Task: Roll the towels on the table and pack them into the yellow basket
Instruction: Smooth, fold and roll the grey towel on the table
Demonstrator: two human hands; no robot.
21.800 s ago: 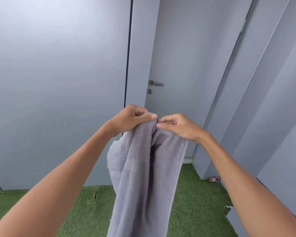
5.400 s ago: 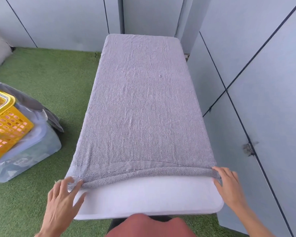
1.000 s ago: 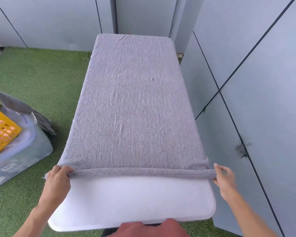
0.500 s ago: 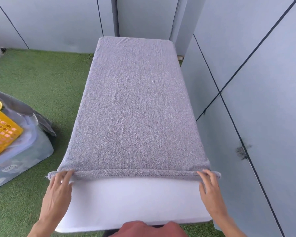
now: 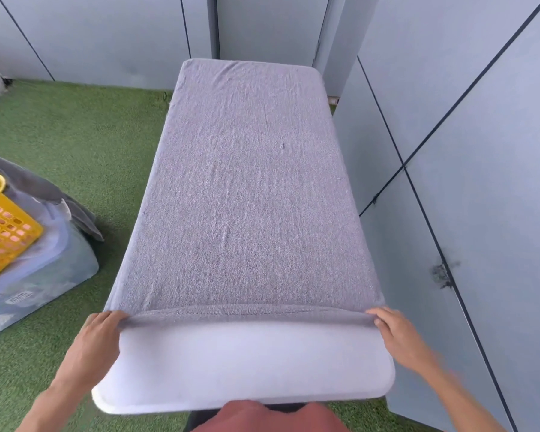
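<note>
A grey towel (image 5: 247, 194) lies flat along the white table (image 5: 243, 369), covering all but its near end. Its near edge is folded over into a thin first turn. My left hand (image 5: 99, 336) grips the left corner of that folded edge, the fingers curled over it. My right hand (image 5: 393, 332) holds the right corner, with the fingertips on the fold. The yellow basket (image 5: 3, 232) stands at the left edge of view, partly cut off, on top of a clear plastic bin.
The clear bin (image 5: 41, 285) with a dark grey cloth (image 5: 41, 188) draped over it stands on the green artificial grass (image 5: 75, 135) left of the table. Grey wall panels (image 5: 480, 182) run close along the table's right side and behind it.
Both hands went from lying flat near the towel's edge to taking hold of its two near corners. The fold at the near edge sits slightly raised.
</note>
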